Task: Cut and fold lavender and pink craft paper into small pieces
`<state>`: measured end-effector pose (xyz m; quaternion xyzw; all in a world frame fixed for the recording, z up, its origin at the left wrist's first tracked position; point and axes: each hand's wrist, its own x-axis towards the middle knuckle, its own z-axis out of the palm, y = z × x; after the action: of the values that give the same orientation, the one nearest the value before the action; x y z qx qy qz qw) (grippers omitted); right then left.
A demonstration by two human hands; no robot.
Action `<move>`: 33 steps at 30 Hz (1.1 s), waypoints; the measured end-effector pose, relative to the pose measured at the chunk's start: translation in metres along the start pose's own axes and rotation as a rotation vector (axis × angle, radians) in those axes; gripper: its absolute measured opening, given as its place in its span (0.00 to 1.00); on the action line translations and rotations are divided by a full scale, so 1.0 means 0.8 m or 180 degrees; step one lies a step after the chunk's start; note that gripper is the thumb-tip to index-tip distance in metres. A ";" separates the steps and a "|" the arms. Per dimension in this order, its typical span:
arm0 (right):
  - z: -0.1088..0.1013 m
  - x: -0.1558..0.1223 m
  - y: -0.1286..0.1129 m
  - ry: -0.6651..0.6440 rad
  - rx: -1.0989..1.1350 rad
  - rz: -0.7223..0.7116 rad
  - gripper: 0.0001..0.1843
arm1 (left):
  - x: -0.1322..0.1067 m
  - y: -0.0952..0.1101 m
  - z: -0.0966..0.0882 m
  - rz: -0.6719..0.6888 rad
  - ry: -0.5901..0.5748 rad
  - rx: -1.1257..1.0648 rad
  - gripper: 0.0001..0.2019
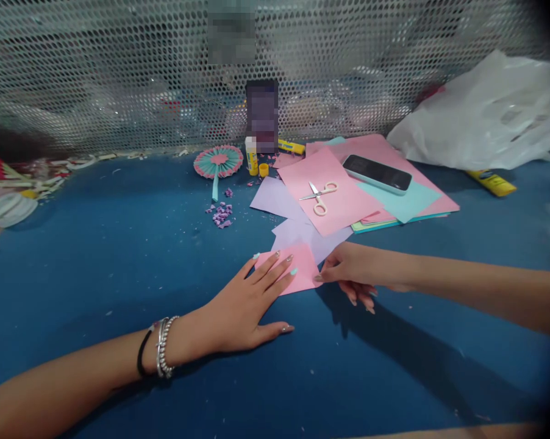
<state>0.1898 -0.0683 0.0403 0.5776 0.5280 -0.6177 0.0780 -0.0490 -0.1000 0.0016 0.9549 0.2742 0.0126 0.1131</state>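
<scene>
A small pink paper piece [302, 268] lies on the blue table [119, 244]. My left hand [247, 305] lies flat on its left part, fingers spread, pressing it down. My right hand [352, 271] pinches the paper's right edge between thumb and forefinger, the other fingers curled under. Just behind lie lilac sheets [279, 198] and a larger pink sheet [330, 195] with small scissors [319, 196] on it.
A phone [376, 173] rests on a stack of coloured paper [407, 201]. A paper fan [218, 163], purple scraps [222, 214], glue bottle [251, 155] and yellow glue stick [491, 182] lie about. A white plastic bag [485, 116] sits at back right, before a perforated metal wall [119, 73].
</scene>
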 end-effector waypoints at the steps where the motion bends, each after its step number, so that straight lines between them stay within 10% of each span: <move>1: -0.001 0.001 -0.001 -0.0031 -0.0082 0.0011 0.18 | 0.000 0.000 0.000 -0.0006 -0.0011 0.0003 0.35; 12: -0.001 -0.014 0.018 -0.0010 -0.0609 0.0122 0.18 | 0.000 0.000 0.000 0.0017 0.0030 -0.0038 0.36; 19: 0.046 -0.042 0.059 0.2215 -0.3368 -0.1792 0.20 | 0.000 0.001 -0.002 -0.0026 -0.0099 -0.0010 0.36; 33: 0.058 -0.033 0.079 0.2357 -0.4033 -0.1789 0.25 | 0.000 0.001 -0.001 -0.0023 -0.0091 -0.0031 0.36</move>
<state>0.2134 -0.1438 0.0151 0.4361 0.8976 0.0373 0.0522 -0.0488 -0.1004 0.0024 0.9535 0.2759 -0.0001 0.1217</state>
